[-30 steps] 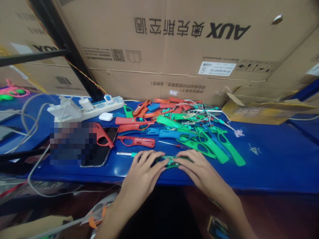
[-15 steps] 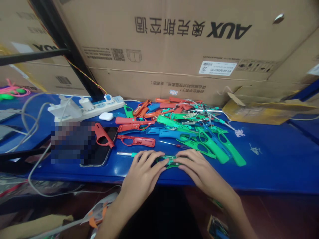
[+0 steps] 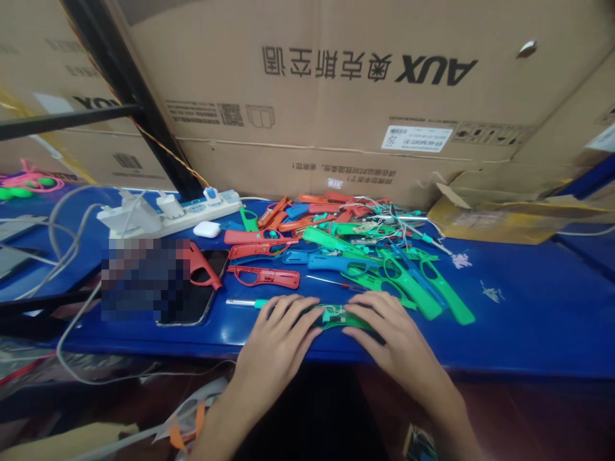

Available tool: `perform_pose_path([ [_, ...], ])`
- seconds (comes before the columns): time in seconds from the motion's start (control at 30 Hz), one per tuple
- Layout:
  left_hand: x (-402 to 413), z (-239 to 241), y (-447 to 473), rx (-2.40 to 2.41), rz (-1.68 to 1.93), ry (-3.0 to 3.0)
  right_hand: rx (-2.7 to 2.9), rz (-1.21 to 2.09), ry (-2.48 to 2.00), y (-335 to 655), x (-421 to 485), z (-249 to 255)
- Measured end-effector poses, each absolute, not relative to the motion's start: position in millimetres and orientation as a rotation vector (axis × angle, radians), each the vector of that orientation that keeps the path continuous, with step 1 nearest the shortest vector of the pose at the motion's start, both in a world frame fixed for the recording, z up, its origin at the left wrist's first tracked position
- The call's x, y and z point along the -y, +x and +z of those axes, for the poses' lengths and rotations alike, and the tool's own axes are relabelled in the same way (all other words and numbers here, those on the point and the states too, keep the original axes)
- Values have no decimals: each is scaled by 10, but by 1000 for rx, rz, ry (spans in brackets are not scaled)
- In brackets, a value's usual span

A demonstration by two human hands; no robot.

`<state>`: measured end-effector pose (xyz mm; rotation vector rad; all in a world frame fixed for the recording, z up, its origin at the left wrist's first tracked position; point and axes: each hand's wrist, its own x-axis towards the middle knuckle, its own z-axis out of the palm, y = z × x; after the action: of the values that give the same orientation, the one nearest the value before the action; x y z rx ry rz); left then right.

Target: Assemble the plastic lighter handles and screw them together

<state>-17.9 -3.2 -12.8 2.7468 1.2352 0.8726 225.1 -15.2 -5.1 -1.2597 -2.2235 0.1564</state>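
Observation:
On the blue table lies a green long-nosed lighter, its casing open and wires and small teal parts showing inside. A metal tube sticks out to its left. My left hand is closed around the tube end of the casing, thumb at the near edge. My right hand grips the handle end between thumb and fingers. Just beyond the hands lie a thin screwdriver and a red casing half. Green casing halves are to the right.
A heap of orange, blue and green lighter parts with loose wires lies against a large cardboard box. At left are a power strip with chargers, a white earbud case and a phone. An opened carton stands back right.
My fingertips have moved a little apart, so more of the lighter's inside shows between them. The right hand has shifted slightly right. The view has tilted up slightly.

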Motion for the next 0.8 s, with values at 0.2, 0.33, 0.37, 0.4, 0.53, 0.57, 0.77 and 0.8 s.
perform_pose_path([
  [0.2,37,-121,-185,-1210,893,2791,2195,86,-1222,2242,141,-37],
  [0.33,45,-110,-188,-1175,889,2807,2193,77,-1200,2253,138,-52],
  [0.37,46,-106,-187,-1177,889,2805,2192,68,-1190,2253,136,-61],
  [0.4,45,-102,-183,-1179,890,2804,2190,54,-1180,2251,133,-70],
  [0.53,26,-89,-145,-1173,892,2799,2162,-19,-1150,2226,108,-89],
  [0.57,18,-87,-131,-1168,892,2796,2150,-27,-1142,2224,101,-84],
  [0.77,-16,-95,-91,-1140,902,2760,1970,-92,-1169,2373,143,-39],
  [0.8,-16,-96,-95,-1137,903,2755,1956,-102,-1183,2412,165,-44],
])
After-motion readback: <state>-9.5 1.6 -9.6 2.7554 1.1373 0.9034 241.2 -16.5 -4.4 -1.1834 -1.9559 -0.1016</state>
